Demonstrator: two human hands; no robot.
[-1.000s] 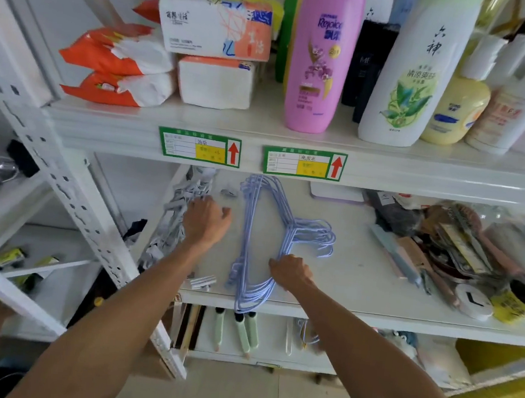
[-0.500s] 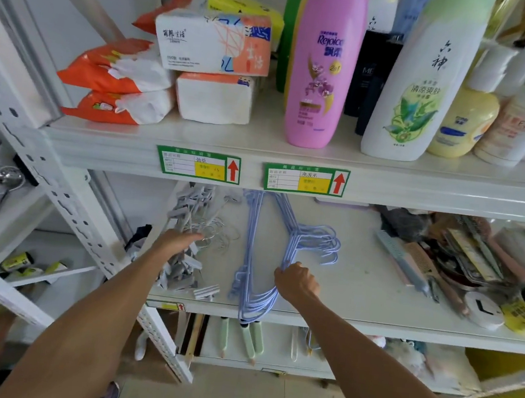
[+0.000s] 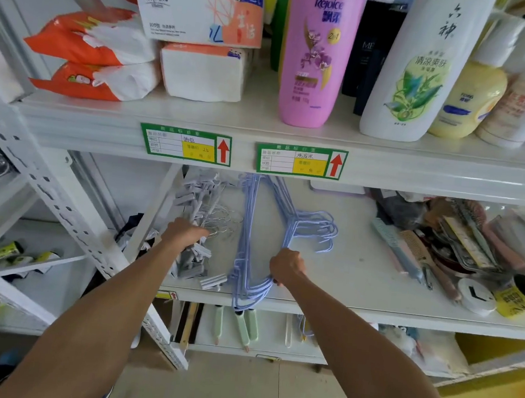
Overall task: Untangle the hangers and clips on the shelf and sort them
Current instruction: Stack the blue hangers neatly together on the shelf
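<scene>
Hangers (image 3: 286, 233), thin blue wire, right grip (image 3: 286, 267); grey clips (image 3: 193, 256), left grip (image 3: 184, 233).

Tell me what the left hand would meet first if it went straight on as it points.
The left hand grips the clips; straight ahead lie their wire hooks, then probably the hangers. Depth is unclear.

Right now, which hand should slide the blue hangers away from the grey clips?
The right hand: it grips the blue hangers near the front edge of the shelf. The left hand holds the grey clips beside them and could steady those.
</scene>
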